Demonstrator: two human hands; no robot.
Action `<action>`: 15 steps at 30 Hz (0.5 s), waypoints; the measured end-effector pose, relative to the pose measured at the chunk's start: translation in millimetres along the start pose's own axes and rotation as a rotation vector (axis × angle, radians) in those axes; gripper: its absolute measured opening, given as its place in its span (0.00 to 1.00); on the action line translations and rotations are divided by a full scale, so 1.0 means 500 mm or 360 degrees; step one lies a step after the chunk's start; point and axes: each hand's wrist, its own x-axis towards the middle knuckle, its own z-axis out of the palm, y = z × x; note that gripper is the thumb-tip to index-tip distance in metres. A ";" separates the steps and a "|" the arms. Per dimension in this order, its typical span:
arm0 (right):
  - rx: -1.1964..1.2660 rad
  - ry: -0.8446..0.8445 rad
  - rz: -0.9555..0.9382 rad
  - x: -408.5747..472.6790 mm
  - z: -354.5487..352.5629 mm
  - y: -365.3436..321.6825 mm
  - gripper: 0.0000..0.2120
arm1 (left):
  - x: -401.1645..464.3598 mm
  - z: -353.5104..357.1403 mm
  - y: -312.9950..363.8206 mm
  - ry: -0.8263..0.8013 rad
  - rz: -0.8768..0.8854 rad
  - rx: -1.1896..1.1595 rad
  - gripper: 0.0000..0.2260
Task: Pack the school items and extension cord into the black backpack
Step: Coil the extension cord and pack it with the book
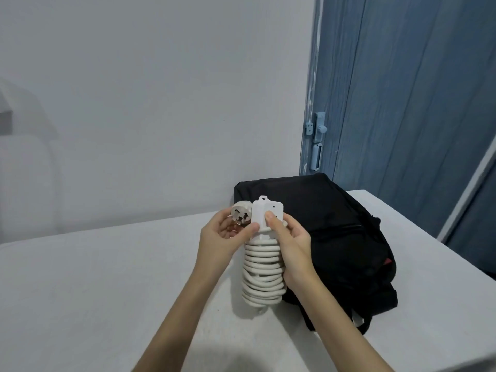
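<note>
The white coiled extension cord stood upright at frame centre, long axis vertical, left hand fingers pinching its top, right hand fingers wrapped around it, nearer the black fabric backpack just right.

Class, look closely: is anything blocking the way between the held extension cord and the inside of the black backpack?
Yes. The black backpack lies flat with no opening showing, so the extension cord, held in front of it, has no way in yet.

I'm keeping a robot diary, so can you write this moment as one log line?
left hand: holds plug | right hand: grips coiled extension cord | black backpack: on table, cord not inside
</note>
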 end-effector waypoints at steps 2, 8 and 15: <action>-0.0088 -0.0025 -0.0079 0.004 -0.006 -0.013 0.14 | 0.007 0.009 0.010 0.0051 0.0019 0.0030 0.15; -0.0201 -0.0062 -0.0087 0.017 -0.054 -0.051 0.12 | 0.017 0.068 0.005 0.0087 -0.0005 0.0074 0.17; -0.0235 0.0153 -0.0068 0.031 -0.140 -0.105 0.13 | 0.049 0.094 -0.013 -0.0733 -0.0046 0.0176 0.12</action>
